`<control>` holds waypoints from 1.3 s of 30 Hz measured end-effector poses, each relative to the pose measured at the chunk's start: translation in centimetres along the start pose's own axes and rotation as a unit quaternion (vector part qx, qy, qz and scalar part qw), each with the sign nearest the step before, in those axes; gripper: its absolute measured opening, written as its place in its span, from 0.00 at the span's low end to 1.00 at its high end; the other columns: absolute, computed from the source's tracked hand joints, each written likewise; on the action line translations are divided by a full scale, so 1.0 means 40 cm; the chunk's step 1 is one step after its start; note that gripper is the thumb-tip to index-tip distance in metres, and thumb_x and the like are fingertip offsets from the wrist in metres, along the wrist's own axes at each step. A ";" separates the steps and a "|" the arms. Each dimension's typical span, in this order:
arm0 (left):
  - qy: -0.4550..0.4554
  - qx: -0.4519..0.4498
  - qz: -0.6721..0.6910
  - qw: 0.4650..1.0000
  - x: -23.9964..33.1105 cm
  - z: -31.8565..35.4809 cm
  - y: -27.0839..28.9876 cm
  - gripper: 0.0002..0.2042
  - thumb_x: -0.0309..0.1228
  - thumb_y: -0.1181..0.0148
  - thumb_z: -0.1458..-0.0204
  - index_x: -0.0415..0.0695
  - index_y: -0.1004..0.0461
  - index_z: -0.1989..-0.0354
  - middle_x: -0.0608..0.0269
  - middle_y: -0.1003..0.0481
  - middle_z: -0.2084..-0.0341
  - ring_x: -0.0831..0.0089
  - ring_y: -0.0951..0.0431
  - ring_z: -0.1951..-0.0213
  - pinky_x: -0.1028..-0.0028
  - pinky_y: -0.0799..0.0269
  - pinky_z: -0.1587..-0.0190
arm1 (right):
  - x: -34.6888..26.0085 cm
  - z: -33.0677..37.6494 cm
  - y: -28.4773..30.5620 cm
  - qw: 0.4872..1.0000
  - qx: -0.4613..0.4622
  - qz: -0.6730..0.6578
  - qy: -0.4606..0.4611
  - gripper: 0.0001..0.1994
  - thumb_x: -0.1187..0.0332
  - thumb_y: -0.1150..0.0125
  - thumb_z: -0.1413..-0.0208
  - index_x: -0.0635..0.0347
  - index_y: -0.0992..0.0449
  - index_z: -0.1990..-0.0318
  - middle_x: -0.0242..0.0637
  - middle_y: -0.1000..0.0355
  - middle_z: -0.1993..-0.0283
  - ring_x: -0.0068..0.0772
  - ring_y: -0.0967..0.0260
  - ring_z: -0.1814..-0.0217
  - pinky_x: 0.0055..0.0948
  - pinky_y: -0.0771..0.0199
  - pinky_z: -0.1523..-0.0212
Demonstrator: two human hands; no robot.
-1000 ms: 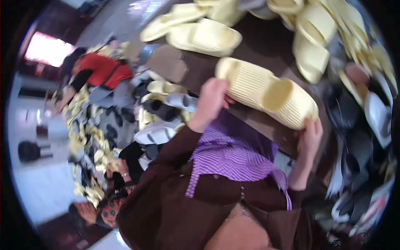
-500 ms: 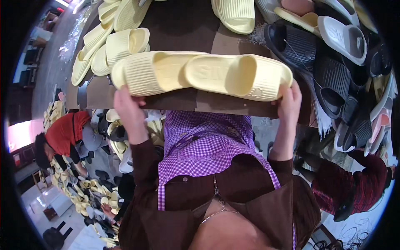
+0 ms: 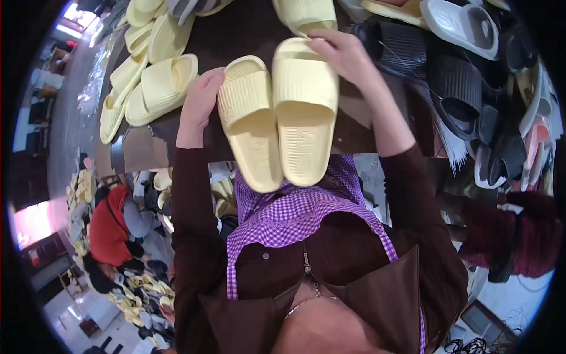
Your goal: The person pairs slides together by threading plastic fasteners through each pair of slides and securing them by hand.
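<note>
Two pale yellow slippers lie side by side in front of me, their toes pointing away and their heels over the table's near edge. My left hand (image 3: pixel 200 99) is closed on the outer toe side of the left slipper (image 3: pixel 245 97); its fingertips are partly hidden. The toe end of the right slipper (image 3: pixel 303 85) is in the grip of my right hand (image 3: pixel 345 56), whose fingers curl over the rim. The right slipper sits slightly farther from me, its inner edge close against the left one. Just beyond them is another yellow slipper (image 3: pixel 289 13).
More yellow slippers (image 3: pixel 162 85) are piled along the left of the brown table (image 3: pixel 206 35). Black slippers (image 3: pixel 454 88), a white slipper (image 3: pixel 460 26) and a bundle of white strands (image 3: pixel 448 133) crowd the right side. People in red (image 3: pixel 110 227) and dark red (image 3: pixel 530 236) are nearby.
The slippers have turned from lying end to end crosswise to side by side, toes away from me. My right hand has moved up and left, my left hand up and slightly right.
</note>
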State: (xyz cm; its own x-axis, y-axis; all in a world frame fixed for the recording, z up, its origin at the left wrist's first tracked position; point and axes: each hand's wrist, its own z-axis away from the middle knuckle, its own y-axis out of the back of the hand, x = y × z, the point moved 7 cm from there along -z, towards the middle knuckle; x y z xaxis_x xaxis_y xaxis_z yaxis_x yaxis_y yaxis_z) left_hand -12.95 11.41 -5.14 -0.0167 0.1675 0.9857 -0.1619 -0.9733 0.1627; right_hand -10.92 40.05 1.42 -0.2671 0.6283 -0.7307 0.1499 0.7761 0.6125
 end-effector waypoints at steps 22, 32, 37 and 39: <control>-0.058 0.171 -0.080 0.980 0.021 0.284 0.024 0.14 0.27 0.53 0.41 0.34 0.33 0.49 0.56 0.28 0.55 0.71 0.27 0.55 0.75 0.32 0.54 | 0.255 0.461 0.141 0.621 0.308 -0.661 -0.287 0.07 0.71 0.48 0.41 0.61 0.30 0.57 0.36 0.31 0.69 0.21 0.37 0.77 0.22 0.31 0.73; -0.068 0.159 -0.050 0.984 0.005 0.304 0.025 0.13 0.27 0.52 0.41 0.34 0.33 0.50 0.57 0.28 0.56 0.71 0.27 0.55 0.76 0.32 0.55 | 0.298 0.317 0.097 0.622 0.264 -0.670 -0.307 0.04 0.71 0.47 0.41 0.61 0.30 0.61 0.37 0.29 0.68 0.20 0.36 0.78 0.22 0.31 0.75; -0.051 0.163 -0.049 0.984 -0.004 0.309 0.035 0.13 0.27 0.52 0.41 0.35 0.32 0.50 0.58 0.28 0.56 0.72 0.27 0.55 0.76 0.32 0.54 | 0.317 0.291 0.055 0.619 0.233 -0.659 -0.357 0.03 0.72 0.46 0.42 0.60 0.30 0.64 0.38 0.28 0.68 0.20 0.36 0.78 0.21 0.31 0.77; -0.050 0.164 -0.049 0.984 -0.002 0.310 0.037 0.13 0.27 0.52 0.41 0.35 0.32 0.51 0.58 0.28 0.56 0.72 0.27 0.55 0.77 0.32 0.55 | 0.315 0.287 0.054 0.629 0.236 -0.653 -0.350 0.02 0.72 0.46 0.43 0.60 0.30 0.64 0.38 0.28 0.68 0.20 0.36 0.78 0.21 0.31 0.77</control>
State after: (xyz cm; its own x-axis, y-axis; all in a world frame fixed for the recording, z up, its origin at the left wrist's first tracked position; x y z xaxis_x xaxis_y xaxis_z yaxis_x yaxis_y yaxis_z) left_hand -0.95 7.99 -4.45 0.0830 0.2629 0.9612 0.1703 -0.9541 0.2463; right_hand -3.03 50.27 -9.93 0.0032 -0.8200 -0.5723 0.5479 0.4802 -0.6850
